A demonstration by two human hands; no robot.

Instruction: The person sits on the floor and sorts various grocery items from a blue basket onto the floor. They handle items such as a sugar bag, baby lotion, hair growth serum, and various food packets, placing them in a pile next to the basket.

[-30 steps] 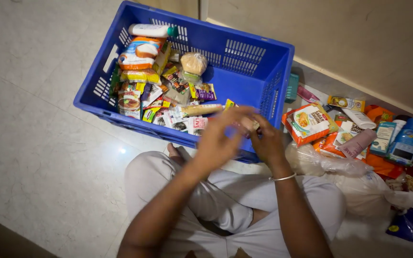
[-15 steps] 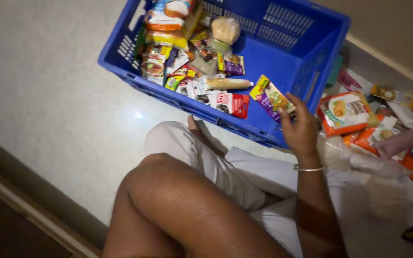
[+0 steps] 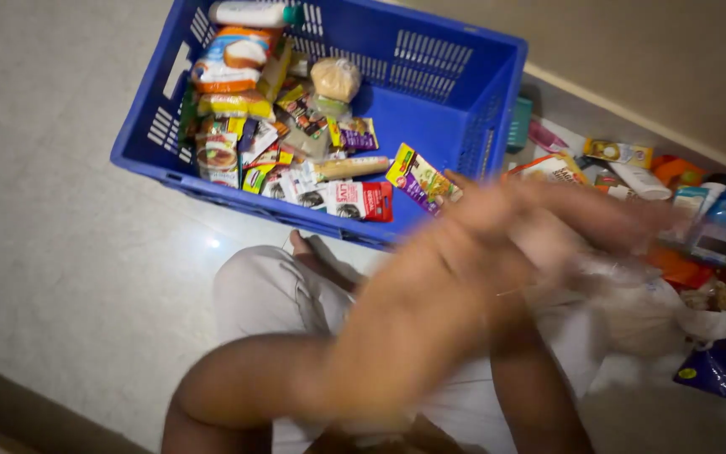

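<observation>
Both hands blurred: left hand [image 3: 464, 277] crosses toward the floor pile [image 3: 657, 210] beside the blue crate [image 3: 481, 92]; grip state unreadable. Best to pick one packet cleanly.

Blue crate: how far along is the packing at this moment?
Done: the blue crate holds many packets along its left side. In hand: both blurred hands sweep toward the pile of packets and bottles on the floor; any grip is unreadable. Left: that pile.
</observation>
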